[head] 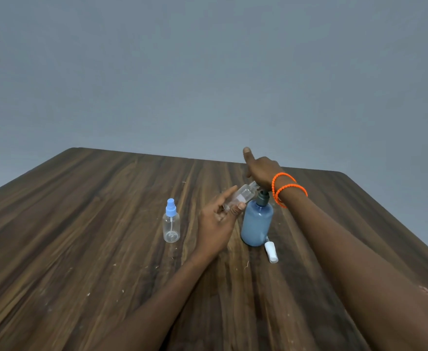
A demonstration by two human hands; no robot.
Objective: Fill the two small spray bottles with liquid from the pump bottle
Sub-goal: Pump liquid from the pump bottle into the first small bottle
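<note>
Your left hand (216,219) pinches the tilted open spray bottle (240,196) at the pump bottle's (256,224) ten o'clock while your right hand (260,171), fingers spread, presses the pump, so a misaligned mouth spills liquid onto the table (81,224).

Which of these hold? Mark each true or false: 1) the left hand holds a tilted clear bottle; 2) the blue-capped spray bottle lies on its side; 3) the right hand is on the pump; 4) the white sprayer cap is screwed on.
1) True: the left hand holds the uncapped clear bottle tilted toward the pump bottle.
2) False: the blue-capped spray bottle stands upright on the table.
3) True: the right hand rests on the pump.
4) False: the white sprayer cap lies on the table.
</note>
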